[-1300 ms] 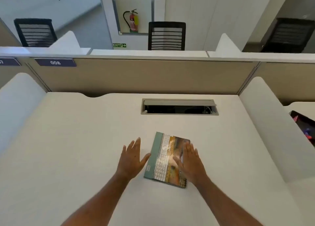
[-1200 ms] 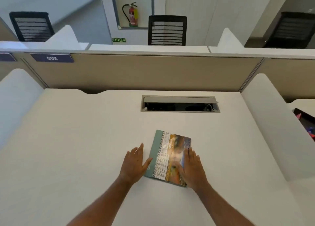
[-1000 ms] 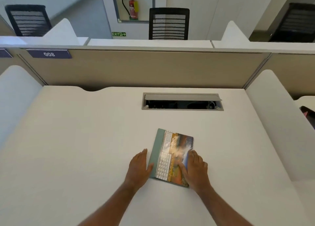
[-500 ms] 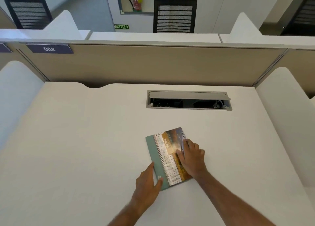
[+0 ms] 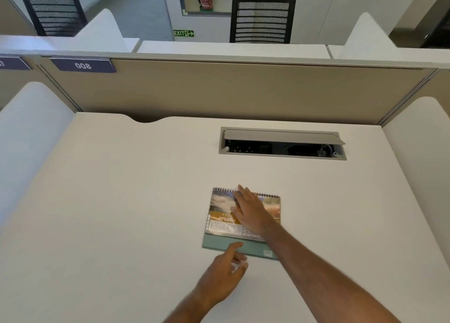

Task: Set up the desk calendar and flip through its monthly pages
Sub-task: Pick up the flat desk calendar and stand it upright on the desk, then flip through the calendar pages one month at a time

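A spiral-bound desk calendar [image 5: 220, 215] lies flat on the white desk [image 5: 121, 201]. Its January page faces up, the wire binding is along its far edge and a green base strip runs along its near edge. My right hand [image 5: 252, 212] rests flat on the page, fingers stretched towards the binding. My left hand [image 5: 225, 277] is just in front of the calendar, fingers apart, with the fingertips at the green strip. Neither hand grips it.
An open cable tray [image 5: 282, 145] with a raised grey flap is set into the desk behind the calendar. Beige partition panels [image 5: 219, 91] and white side dividers enclose the desk. Black chairs [image 5: 261, 18] stand beyond the partition.
The calendar has been turned about a quarter turn, so the binding now faces away from me. My left hand moved from its left side to its near edge; my right hand stayed on top.
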Motion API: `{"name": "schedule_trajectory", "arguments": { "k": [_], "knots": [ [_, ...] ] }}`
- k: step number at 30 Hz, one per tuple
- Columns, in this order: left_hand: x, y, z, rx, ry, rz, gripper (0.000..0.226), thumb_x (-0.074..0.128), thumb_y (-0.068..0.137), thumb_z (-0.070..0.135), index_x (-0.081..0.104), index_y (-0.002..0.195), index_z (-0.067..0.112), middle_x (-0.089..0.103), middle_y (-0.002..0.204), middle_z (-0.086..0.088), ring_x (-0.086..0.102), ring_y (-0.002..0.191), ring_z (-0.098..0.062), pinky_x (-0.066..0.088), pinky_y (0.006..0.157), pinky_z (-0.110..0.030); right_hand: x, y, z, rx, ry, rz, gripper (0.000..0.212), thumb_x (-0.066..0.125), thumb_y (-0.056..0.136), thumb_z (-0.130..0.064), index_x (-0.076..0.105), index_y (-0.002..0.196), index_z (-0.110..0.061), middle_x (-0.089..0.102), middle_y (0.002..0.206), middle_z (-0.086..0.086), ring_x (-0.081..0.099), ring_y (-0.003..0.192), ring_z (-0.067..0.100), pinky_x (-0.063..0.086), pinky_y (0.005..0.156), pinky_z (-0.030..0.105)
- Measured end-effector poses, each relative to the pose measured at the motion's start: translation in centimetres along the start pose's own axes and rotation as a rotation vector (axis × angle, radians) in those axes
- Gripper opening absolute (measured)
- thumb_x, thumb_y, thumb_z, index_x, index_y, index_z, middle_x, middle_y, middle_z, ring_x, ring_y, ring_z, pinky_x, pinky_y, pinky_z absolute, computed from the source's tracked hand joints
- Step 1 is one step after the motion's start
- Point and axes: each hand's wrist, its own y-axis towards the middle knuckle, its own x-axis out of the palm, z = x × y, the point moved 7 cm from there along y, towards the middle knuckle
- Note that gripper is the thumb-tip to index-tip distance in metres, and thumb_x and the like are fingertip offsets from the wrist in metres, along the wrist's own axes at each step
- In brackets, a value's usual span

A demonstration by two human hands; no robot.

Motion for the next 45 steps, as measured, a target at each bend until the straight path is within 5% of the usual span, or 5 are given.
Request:
{"name": "schedule_trajectory", "arguments": {
  "k": [6,12,26,40,45],
  "knots": [
    [-8.6,1.1,0.7,0.077,0.094,0.549,0.039,0.068,0.1,0.02,0.056,0.138,0.02,0.061,0.134,0.003,0.053,0.124,-0.016,0.038,0.105,-0.022,-1.0,-4.0,4.2,0.173,0.145,0.344,0.053,0.068,0.096,-0.032,0.052,0.14,-0.007,0.047,0.154,0.012,0.044,0.142,0.033,0.04,0.117,0.05],
    [-9.5,3.3,-1.0,-0.196,-0.047,0.376,0.06,0.065,0.103,0.034,0.044,0.156,0.012,0.053,0.154,-0.004,0.046,0.148,-0.027,0.038,0.117,-0.038,0.3,-9.6,12.0,0.587,0.235,0.412,0.057,0.063,0.101,-0.037,0.052,0.147,-0.006,0.051,0.146,0.02,0.049,0.132,0.042,0.041,0.11,0.05],
    [-10.2,2.2,-1.5,-0.307,-0.463,0.356,0.065,0.066,0.104,0.026,0.039,0.16,0.007,0.062,0.142,-0.01,0.061,0.121,-0.025,0.052,0.1,-0.035,1.1,-9.9,9.6,0.571,1.026,0.393,0.021,0.062,0.102,-0.03,0.076,0.101,-0.014,0.082,0.087,-0.003,0.078,0.073,0.01,0.056,0.063,0.027],
    [-18.6,0.8,0.1,-0.081,-0.332,0.558,0.036,0.063,0.106,0.023,0.058,0.142,0.017,0.063,0.13,-0.004,0.067,0.1,-0.007,0.052,0.059,-0.007,-5.7,-4.4,2.3,0.285,1.026,0.425,0.022,0.057,0.105,-0.024,0.07,0.118,-0.036,0.079,0.104,-0.016,0.076,0.091,-0.001,0.057,0.064,0.014],
    [-23.4,1.0,1.2,0.033,-0.368,0.662,0.036,0.064,0.106,0.02,0.057,0.141,0.023,0.07,0.124,0.003,0.07,0.106,-0.007,0.06,0.075,-0.013,-8.4,0.4,-1.7,0.141,0.945,0.391,0.032,0.05,0.102,-0.012,0.063,0.123,-0.032,0.074,0.11,-0.018,0.071,0.098,-0.008,0.058,0.069,0.014]
  ]
}}
